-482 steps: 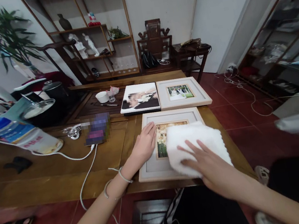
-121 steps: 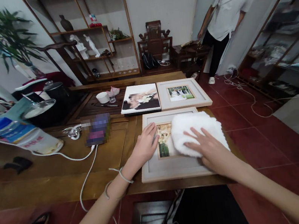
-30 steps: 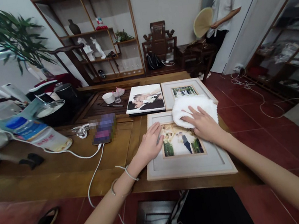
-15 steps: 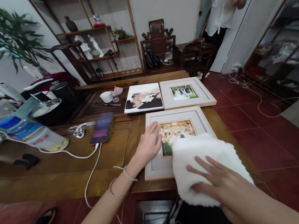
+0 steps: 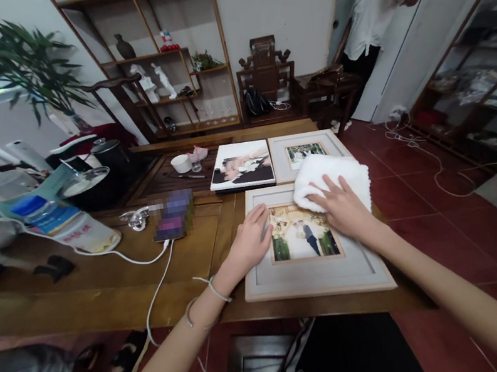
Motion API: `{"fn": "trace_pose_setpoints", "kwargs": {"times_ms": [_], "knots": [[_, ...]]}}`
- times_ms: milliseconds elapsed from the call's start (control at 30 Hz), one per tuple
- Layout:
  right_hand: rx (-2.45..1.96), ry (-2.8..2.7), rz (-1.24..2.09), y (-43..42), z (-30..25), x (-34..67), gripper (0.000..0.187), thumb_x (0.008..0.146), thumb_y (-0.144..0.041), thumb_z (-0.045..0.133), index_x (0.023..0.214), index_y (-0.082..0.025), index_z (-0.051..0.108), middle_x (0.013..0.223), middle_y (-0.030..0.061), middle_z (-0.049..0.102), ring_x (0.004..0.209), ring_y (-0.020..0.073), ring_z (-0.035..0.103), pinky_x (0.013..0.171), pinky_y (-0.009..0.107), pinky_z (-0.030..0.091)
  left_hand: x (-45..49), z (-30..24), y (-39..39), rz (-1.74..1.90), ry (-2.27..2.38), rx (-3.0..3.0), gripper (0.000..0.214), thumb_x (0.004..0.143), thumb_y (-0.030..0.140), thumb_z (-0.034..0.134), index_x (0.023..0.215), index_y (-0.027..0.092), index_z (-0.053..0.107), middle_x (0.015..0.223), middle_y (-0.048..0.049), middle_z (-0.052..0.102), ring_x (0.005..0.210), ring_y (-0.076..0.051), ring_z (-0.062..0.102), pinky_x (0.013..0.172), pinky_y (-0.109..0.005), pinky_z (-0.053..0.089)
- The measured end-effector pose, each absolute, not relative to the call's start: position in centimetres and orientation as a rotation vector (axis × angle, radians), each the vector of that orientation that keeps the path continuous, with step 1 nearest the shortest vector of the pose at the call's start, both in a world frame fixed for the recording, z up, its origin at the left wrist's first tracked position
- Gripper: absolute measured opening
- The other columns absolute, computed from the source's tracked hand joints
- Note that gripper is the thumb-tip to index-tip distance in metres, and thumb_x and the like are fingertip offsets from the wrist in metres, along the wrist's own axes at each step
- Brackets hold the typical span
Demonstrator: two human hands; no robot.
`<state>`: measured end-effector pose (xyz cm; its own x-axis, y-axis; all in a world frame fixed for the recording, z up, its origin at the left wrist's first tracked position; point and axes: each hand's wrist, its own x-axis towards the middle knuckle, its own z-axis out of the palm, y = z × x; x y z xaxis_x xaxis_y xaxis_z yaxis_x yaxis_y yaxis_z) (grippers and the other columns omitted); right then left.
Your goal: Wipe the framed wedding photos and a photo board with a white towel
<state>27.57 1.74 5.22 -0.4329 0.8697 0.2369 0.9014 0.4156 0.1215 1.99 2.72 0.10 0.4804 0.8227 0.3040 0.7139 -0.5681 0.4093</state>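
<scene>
A light-wood picture frame (image 5: 319, 295) with a grey mat and a couple's photo lies flat near the table's front edge. My left hand (image 5: 252, 239) rests on its left side, fingers stretched out and flat, holding nothing. Over the frame's upper right corner, my right hand (image 5: 345, 206) keeps a fluffy white cloth (image 5: 345, 166) under its fingers. That cloth hides the corner and also covers the lower part of a second picture frame (image 5: 336, 139) behind. Beside the second frame lies a white-topped photo panel (image 5: 239, 165).
On the wooden table (image 5: 195, 265) to the left are a phone (image 5: 175, 216) on a white cable, a plastic bottle (image 5: 69, 225), a pot (image 5: 86, 181) and a small white cup (image 5: 180, 163). A person (image 5: 372, 13) stands at the back right; another person's legs show lower left.
My right hand has carried the white cloth from the frame's near right corner up to its far right corner, uncovering the photo. The left hand stays on the frame's left side.
</scene>
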Motion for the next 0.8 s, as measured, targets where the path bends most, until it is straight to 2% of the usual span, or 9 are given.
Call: {"fn": "trace_pose_setpoints", "kwargs": {"times_ms": [133, 333, 433, 500, 600, 800], "knots": [[-1.495, -2.713, -0.176, -2.6, 5.5, 26.6, 0.064, 0.067, 0.004, 0.044, 0.125, -0.017, 0.059, 0.143, 0.0105, 0.046, 0.137, 0.0397, 0.027, 0.107, 0.066, 0.020, 2.1, 0.1, 2.7, 0.722, 1.331, 2.486, 0.042, 0.094, 0.026, 0.041, 0.134, 0.012, 0.046, 0.144, -0.0155, 0.045, 0.136, -0.026, 0.038, 0.108, -0.049, 0.039], [-1.274, -2.903, 0.363, -12.4, 7.9, 25.9, 0.083, 0.049, 0.001, 0.049, 0.127, -0.028, 0.058, 0.148, 0.0051, 0.040, 0.136, 0.0417, 0.029, 0.104, 0.067, 0.030, 2.2, 0.1, 2.6, 0.738, 1.319, 2.488, 0.040, 0.097, 0.025, 0.037, 0.133, 0.014, 0.047, 0.142, -0.0148, 0.046, 0.136, -0.026, 0.038, 0.108, -0.048, 0.039], [-1.207, -2.917, 0.496, -14.1, 8.9, 25.1, 0.083, 0.048, 0.001, 0.047, 0.123, -0.031, 0.059, 0.148, 0.0007, 0.038, 0.137, 0.0386, 0.029, 0.106, 0.065, 0.031, 2.2, 0.1, 2.7, 0.721, 1.324, 2.495, 0.039, 0.097, 0.025, 0.035, 0.133, 0.014, 0.048, 0.143, -0.0145, 0.046, 0.136, -0.026, 0.038, 0.109, -0.048, 0.039], [-1.242, -2.871, 0.473, -13.2, 8.7, 24.6, 0.084, 0.051, 0.004, 0.044, 0.127, -0.031, 0.056, 0.150, -0.0014, 0.037, 0.139, 0.0334, 0.025, 0.109, 0.061, 0.030, 2.1, 0.0, 2.7, 0.715, 1.322, 2.502, 0.039, 0.098, 0.025, 0.034, 0.133, 0.015, 0.048, 0.143, -0.0143, 0.046, 0.136, -0.026, 0.038, 0.109, -0.048, 0.039], [-1.322, -2.777, 0.294, -9.6, 7.1, 24.7, 0.082, 0.055, 0.006, 0.043, 0.130, -0.026, 0.054, 0.150, 0.0011, 0.037, 0.141, 0.0294, 0.021, 0.112, 0.056, 0.025, 2.0, -0.1, 2.7, 0.729, 1.291, 2.528, 0.039, 0.098, 0.024, 0.034, 0.133, 0.016, 0.047, 0.142, -0.0140, 0.046, 0.136, -0.025, 0.038, 0.108, -0.048, 0.040], [-1.484, -2.585, -0.253, -0.6, 4.7, 26.5, 0.067, 0.065, 0.004, 0.047, 0.128, -0.018, 0.056, 0.147, 0.0094, 0.042, 0.139, 0.0330, 0.025, 0.112, 0.057, 0.022, 1.9, 0.1, 2.8, 0.728, 1.266, 2.533, 0.039, 0.098, 0.024, 0.034, 0.134, 0.014, 0.047, 0.142, -0.0147, 0.046, 0.135, -0.025, 0.039, 0.107, -0.047, 0.041]]}}
